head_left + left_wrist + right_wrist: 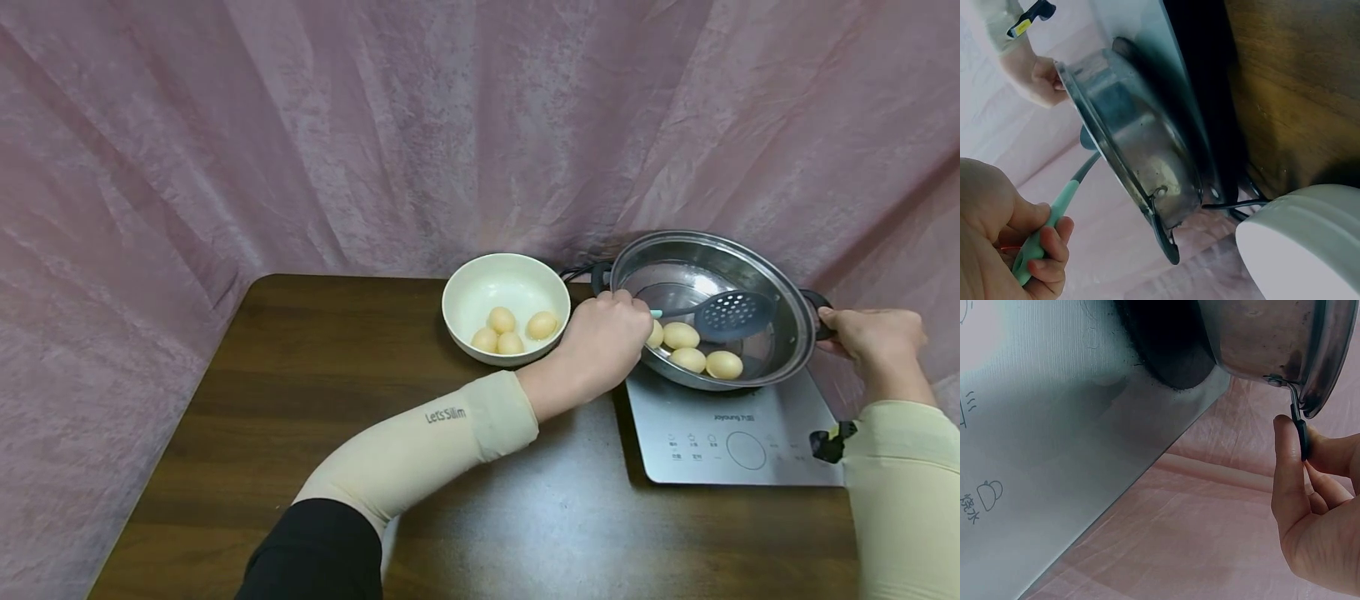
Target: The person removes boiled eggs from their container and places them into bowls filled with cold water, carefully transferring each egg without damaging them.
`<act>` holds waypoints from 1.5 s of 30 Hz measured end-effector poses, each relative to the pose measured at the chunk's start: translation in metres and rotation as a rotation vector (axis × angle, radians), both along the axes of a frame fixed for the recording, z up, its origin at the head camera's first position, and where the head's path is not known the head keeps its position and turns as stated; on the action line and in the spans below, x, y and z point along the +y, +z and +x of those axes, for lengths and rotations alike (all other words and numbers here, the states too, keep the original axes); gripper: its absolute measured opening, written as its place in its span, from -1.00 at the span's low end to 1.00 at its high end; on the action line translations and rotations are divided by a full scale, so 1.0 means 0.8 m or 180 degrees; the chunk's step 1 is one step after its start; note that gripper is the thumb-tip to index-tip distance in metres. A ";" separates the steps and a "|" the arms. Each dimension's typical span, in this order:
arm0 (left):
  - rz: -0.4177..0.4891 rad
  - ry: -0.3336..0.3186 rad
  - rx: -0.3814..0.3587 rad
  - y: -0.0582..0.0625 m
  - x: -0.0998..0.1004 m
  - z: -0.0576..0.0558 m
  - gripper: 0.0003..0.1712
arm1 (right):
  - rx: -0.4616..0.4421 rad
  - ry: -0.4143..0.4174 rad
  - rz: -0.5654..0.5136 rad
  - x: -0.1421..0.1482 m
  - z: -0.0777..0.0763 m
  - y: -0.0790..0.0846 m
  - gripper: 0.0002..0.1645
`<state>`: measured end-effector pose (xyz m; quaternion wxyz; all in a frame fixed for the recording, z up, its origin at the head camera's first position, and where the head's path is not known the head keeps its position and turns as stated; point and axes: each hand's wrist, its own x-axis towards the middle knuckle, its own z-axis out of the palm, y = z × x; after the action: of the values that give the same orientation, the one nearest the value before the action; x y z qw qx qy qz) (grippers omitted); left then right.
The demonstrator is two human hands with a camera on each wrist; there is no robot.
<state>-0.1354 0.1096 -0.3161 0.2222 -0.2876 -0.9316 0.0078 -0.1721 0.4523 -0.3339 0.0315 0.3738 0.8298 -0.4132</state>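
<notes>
My left hand [609, 333] grips the mint-green handle [1054, 219] of a slotted skimmer. The skimmer's grey perforated head [733, 317] is inside a steel pot [787, 367]. Several pale yellow eggs [723, 365], apparently peeled, lie along the pot's near side; my left hand partly covers one. My right hand [881, 337] pinches the pot's black right side handle [1302, 439] between thumb and fingers. The pot sits tilted over the cooktop. Left of it, a white bowl [506, 279] holds several more such eggs [542, 325].
Beneath the pot is a silver induction cooktop [675, 462] with printed controls. A black cable [573, 271] runs behind the bowl. The brown wooden table [315, 358] extends left and forward. Pink curtains [375, 133] hang along the back.
</notes>
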 end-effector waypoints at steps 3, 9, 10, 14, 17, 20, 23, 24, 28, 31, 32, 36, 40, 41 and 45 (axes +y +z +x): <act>-0.0033 -0.0011 0.0000 -0.003 0.001 0.002 -0.82 | -0.0023 0.0019 0.0040 0.000 0.001 -0.002 -0.19; -0.0007 0.0002 -0.0139 -0.002 0.003 0.006 -0.85 | -0.0003 0.0026 0.0014 -0.001 0.004 0.003 -0.20; 0.0000 0.0008 -0.0227 -0.001 0.003 0.007 -0.88 | 0.0012 0.0023 -0.0005 -0.002 0.004 0.004 -0.20; 0.0039 0.0007 -0.0669 0.006 0.003 0.010 -0.90 | 0.0035 0.0013 -0.0039 -0.001 0.004 0.005 -0.20; 0.0045 0.0016 -0.0907 0.010 0.004 0.012 -0.84 | 0.0033 0.0022 -0.0021 0.000 0.004 0.005 -0.19; 0.0065 0.0040 -0.1037 0.013 0.004 0.014 -0.86 | 0.0022 0.0021 0.0007 -0.001 0.005 0.005 -0.19; 0.0112 0.0042 -0.1175 0.017 0.003 0.016 -0.92 | 0.0014 0.0032 0.0033 0.000 0.005 0.005 -0.20; 0.0128 0.0037 -0.1213 0.018 0.002 0.017 -0.92 | 0.0016 0.0028 0.0026 0.000 0.005 0.006 -0.21; 0.0209 0.0034 -0.1346 0.026 -0.002 0.022 -0.84 | 0.0022 -0.0003 -0.0032 0.000 0.004 0.006 -0.24; 0.0264 0.0046 -0.1412 0.032 -0.007 0.026 -0.83 | 0.0036 -0.0032 -0.0082 -0.001 0.003 0.006 -0.27; 0.0273 0.0052 -0.1435 0.033 -0.008 0.027 -0.83 | 0.0035 -0.0032 -0.0078 0.000 0.003 0.006 -0.26; 0.0310 0.0086 -0.1535 0.041 -0.016 0.030 -0.83 | 0.0019 -0.0016 -0.0045 0.001 0.002 0.005 -0.23; 0.0506 0.0148 -0.1791 0.046 -0.023 0.025 -0.80 | 0.0023 -0.0008 -0.0021 0.001 0.001 0.005 -0.22; 0.0569 0.0170 -0.1875 0.046 -0.024 0.023 -0.80 | 0.0016 0.0000 -0.0014 0.001 0.001 0.005 -0.21; 0.0807 0.0261 -0.2198 0.045 -0.030 0.013 -0.80 | -0.0007 -0.0001 0.0022 0.000 0.002 0.005 -0.23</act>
<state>-0.1254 0.0859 -0.2802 -0.0718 -0.2059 -0.9560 -0.1963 -0.1706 0.4524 -0.3303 0.0309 0.3745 0.8311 -0.4100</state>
